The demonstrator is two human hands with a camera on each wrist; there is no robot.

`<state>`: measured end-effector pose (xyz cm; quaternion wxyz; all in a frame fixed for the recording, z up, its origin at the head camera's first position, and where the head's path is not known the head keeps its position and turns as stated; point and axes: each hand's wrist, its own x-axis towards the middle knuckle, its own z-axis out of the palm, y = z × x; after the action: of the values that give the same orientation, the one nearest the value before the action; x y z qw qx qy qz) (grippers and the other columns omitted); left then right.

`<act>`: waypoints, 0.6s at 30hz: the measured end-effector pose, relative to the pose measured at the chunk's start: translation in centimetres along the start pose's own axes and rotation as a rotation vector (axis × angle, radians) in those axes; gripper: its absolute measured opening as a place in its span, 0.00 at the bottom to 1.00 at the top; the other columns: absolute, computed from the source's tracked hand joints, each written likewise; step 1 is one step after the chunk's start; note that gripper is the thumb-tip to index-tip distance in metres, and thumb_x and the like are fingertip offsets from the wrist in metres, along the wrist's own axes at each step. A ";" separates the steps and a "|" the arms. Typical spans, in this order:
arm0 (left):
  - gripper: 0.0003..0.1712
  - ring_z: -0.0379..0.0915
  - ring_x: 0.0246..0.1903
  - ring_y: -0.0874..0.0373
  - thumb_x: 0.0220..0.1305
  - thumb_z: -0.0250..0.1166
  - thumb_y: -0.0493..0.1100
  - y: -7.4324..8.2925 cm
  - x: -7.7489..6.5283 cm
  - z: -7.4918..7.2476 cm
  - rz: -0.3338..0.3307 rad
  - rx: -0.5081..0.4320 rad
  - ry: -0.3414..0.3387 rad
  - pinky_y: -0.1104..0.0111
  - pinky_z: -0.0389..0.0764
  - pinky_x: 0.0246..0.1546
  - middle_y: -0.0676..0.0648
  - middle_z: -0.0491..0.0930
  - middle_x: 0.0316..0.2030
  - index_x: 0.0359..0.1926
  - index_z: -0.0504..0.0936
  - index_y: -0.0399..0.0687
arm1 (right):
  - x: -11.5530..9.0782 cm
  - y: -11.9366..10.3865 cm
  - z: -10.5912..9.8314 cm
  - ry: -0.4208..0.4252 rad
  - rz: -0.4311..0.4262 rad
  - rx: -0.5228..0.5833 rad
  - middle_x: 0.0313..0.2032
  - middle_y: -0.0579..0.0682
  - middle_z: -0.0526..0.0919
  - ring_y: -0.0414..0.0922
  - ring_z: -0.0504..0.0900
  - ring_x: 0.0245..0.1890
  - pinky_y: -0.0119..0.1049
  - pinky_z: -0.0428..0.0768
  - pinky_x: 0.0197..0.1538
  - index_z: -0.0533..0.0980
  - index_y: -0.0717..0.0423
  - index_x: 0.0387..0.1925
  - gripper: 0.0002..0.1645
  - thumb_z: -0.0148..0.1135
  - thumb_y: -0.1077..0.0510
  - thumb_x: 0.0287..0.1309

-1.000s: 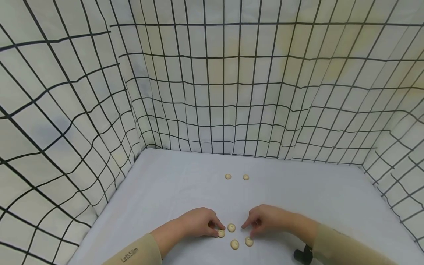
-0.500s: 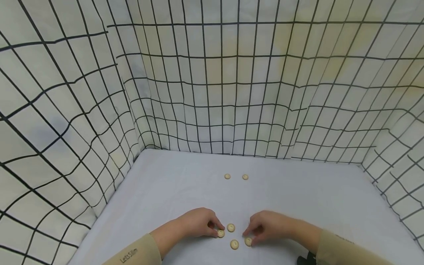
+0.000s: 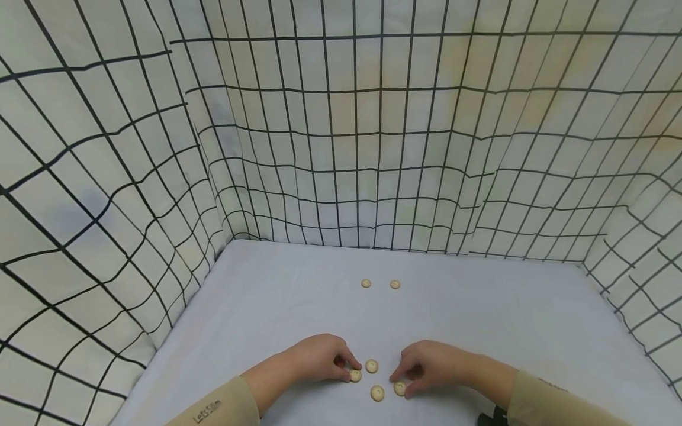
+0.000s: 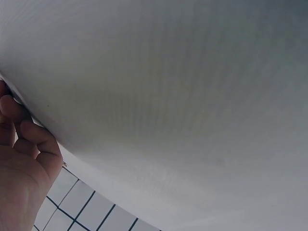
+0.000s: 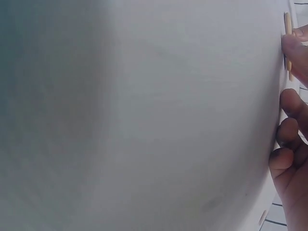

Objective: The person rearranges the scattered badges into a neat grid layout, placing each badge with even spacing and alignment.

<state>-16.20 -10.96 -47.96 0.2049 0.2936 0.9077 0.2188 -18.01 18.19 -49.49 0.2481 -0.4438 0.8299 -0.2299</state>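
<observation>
Two pale wooden-looking round buttons are between fingers. My left hand [image 3: 323, 358] pinches one button [image 3: 356, 376] at its left side, thumb and index finger on its edge. Opposite, my right hand [image 3: 433, 364] pinches another button [image 3: 400, 388] between thumb and index finger, flat on the cloth. Two more buttons lie between the hands: one farther back [image 3: 372, 366] and one nearer [image 3: 377, 393]. In the right wrist view a thin button edge [image 5: 288, 21] shows by the thumb. The left wrist view shows curled fingers [image 4: 41, 137]; the button is hidden there.
Two further buttons, a left one [image 3: 366, 283] and a right one [image 3: 395, 284], lie side by side toward the back of the white cloth-covered table [image 3: 288, 278]. White walls with a black grid [image 3: 341, 148] enclose the table at the back and sides.
My right hand has shifted slightly nearer and its thumb and index finger have closed on the near-right button. The left hand has stayed on its button.
</observation>
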 end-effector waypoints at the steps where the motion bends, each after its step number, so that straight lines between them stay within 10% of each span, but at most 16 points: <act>1: 0.11 0.68 0.28 0.71 0.57 0.74 0.52 0.0 0.0 0.0 0.002 0.000 0.001 0.73 0.72 0.34 0.65 0.73 0.27 0.43 0.89 0.67 | 0.0 0.0 0.0 -0.001 -0.001 -0.007 0.28 0.29 0.74 0.27 0.69 0.29 0.25 0.72 0.34 0.86 0.37 0.47 0.17 0.73 0.45 0.54; 18: 0.11 0.67 0.28 0.71 0.57 0.74 0.49 -0.1 0.0 0.0 0.032 -0.011 0.001 0.74 0.71 0.34 0.65 0.73 0.26 0.43 0.90 0.64 | 0.1 0.1 0.1 -0.006 -0.010 -0.024 0.28 0.28 0.75 0.26 0.69 0.27 0.24 0.72 0.32 0.86 0.38 0.46 0.16 0.73 0.46 0.54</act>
<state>-16.26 -11.07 -48.03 0.2025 0.3065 0.9019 0.2272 -18.01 18.12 -49.65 0.2443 -0.4514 0.8296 -0.2200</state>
